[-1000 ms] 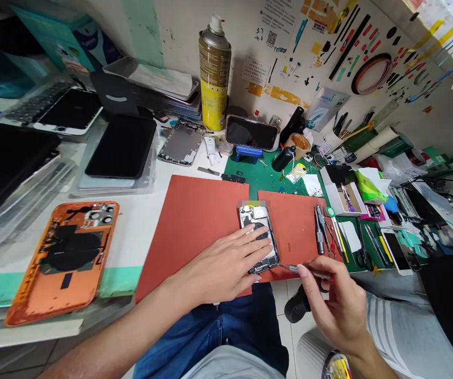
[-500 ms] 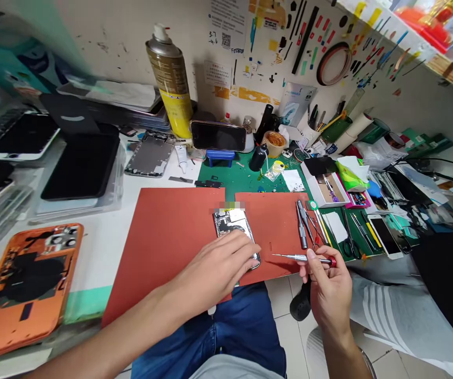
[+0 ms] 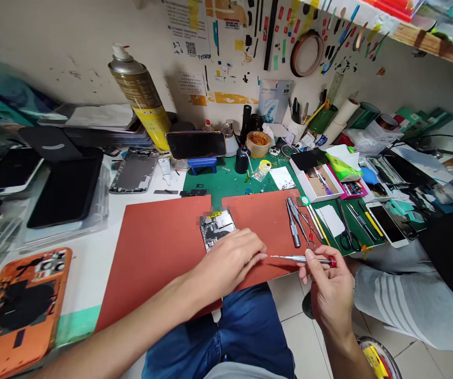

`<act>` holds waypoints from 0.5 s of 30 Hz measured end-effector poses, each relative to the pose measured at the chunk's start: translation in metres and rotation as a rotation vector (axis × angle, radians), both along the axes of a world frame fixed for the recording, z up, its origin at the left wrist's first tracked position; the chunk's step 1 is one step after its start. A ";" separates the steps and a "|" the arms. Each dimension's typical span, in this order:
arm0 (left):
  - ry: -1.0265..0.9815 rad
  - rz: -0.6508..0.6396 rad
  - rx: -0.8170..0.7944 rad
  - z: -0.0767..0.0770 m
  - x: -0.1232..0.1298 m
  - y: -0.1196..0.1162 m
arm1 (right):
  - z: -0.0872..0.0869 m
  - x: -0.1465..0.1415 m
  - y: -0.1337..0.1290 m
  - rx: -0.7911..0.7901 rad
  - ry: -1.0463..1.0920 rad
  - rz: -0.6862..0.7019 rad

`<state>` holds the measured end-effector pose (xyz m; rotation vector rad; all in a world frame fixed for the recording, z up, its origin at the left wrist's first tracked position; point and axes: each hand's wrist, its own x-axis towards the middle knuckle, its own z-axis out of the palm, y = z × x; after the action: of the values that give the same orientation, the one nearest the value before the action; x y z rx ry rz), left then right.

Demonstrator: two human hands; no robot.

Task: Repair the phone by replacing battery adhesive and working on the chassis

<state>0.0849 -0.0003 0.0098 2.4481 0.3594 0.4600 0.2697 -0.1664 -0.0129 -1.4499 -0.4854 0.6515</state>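
Note:
My right hand [image 3: 327, 281] grips a slim silver screwdriver [image 3: 299, 258] with a red end, held level above the mat's front right edge. Its thin tip points left toward my left hand [image 3: 237, 258]. The fingers of that hand are bent and pressed together close to the tip; whether anything small is between them I cannot make out. Beneath and behind the left hand an opened phone [image 3: 217, 226] lies on the red-brown mat [image 3: 155, 252], its inner boards showing. The phone's lower part is hidden by the hand.
Grey screwdrivers [image 3: 294, 223], tweezers and scissors [image 3: 347, 231] lie to the right. An orange phone housing [image 3: 58, 316] is at the left. Behind stand a spray can [image 3: 141, 95] and a phone on a blue stand [image 3: 202, 164]. Another person's leg [image 3: 412, 300] is at the right.
My left hand has shifted from the phone's lower right edge toward the screwdriver tip, its fingers drawn together. The phone sits turned differently on the mat. The view has swung slightly right.

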 end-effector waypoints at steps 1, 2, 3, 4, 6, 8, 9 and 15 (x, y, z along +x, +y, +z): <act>0.024 0.010 0.018 0.000 0.004 0.006 | 0.000 0.001 -0.001 -0.001 -0.019 -0.031; 0.053 0.027 0.040 0.000 0.009 0.011 | 0.000 0.002 -0.003 -0.005 -0.036 -0.058; 0.082 0.047 0.063 -0.001 0.015 0.017 | 0.000 0.003 -0.005 -0.011 -0.048 -0.081; 0.108 0.065 0.083 -0.003 0.022 0.023 | 0.000 0.003 -0.007 -0.021 -0.056 -0.098; 0.139 0.088 0.108 -0.007 0.035 0.032 | -0.001 0.004 -0.011 -0.037 -0.062 -0.120; 0.154 0.100 0.115 -0.012 0.047 0.037 | -0.002 0.004 -0.015 -0.050 -0.063 -0.135; 0.163 0.103 0.118 -0.015 0.051 0.038 | -0.003 0.004 -0.016 -0.054 -0.061 -0.142; 0.206 0.100 0.124 -0.019 0.062 0.038 | -0.005 0.008 -0.022 -0.051 -0.017 -0.206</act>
<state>0.1471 0.0379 -0.0090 2.6148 0.5571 0.2788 0.2774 -0.1885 -0.0180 -1.5309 -0.3289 0.4909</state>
